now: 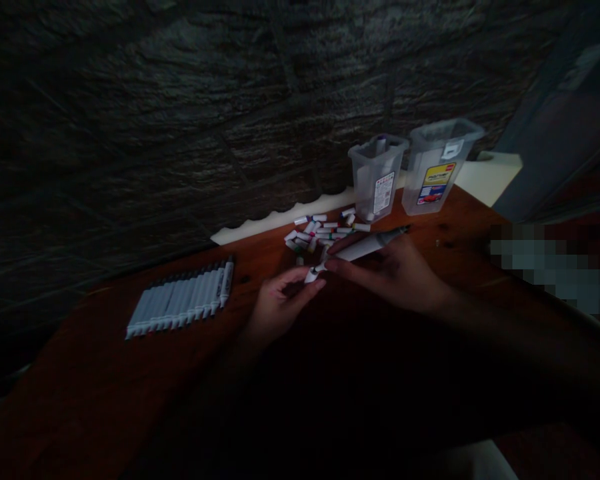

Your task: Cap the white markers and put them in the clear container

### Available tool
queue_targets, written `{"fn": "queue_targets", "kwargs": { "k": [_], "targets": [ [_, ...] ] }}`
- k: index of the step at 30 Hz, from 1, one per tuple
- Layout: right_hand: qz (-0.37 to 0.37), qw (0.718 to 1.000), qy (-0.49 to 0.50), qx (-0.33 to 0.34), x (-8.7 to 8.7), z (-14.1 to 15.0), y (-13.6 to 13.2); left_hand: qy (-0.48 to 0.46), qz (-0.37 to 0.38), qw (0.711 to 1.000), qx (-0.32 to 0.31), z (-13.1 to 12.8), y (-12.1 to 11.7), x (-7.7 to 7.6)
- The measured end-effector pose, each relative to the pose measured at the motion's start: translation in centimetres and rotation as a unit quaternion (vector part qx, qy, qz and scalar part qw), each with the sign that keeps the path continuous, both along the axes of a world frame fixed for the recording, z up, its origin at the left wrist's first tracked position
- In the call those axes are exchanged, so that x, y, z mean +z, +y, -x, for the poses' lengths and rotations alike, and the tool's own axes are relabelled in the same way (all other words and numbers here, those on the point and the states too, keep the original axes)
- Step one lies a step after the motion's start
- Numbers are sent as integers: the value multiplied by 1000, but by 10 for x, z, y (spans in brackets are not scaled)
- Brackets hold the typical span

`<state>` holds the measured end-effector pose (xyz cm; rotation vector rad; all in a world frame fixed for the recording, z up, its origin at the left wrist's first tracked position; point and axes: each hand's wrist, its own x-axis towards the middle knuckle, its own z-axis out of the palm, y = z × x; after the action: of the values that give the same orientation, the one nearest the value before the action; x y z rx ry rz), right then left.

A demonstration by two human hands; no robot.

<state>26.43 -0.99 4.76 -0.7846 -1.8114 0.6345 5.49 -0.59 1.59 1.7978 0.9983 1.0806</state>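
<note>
My left hand (pixel 283 300) is closed on a small white marker cap (pixel 311 274), pinched between thumb and fingers. A white marker (pixel 363 248) lies in my right hand (pixel 405 277), its dark end pointing up to the right. The marker's other end meets the cap between my hands; whether the two touch I cannot tell. Just beyond my hands is a loose pile of white marker caps (pixel 330 230) with coloured ends. To the left, a neat row of white markers (pixel 180 297) lies side by side, their dark ends toward the wall.
Two clear plastic containers (pixel 375 177) (pixel 437 170) stand by the wall at the back right, the left one with a marker inside. A dark stone-patterned wall (pixel 180 120) borders the brown wooden table (pixel 90 373). A pale scalloped strip (pixel 280 217) runs along its back edge.
</note>
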Motion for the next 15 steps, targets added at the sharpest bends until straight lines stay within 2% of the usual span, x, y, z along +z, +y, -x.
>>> {"fn": "queue_targets", "kwargs": {
  "k": [15],
  "targets": [
    [41,996,40,64,3,1,-3,-25,6,999,-27,-1,1,0]
  ]
}}
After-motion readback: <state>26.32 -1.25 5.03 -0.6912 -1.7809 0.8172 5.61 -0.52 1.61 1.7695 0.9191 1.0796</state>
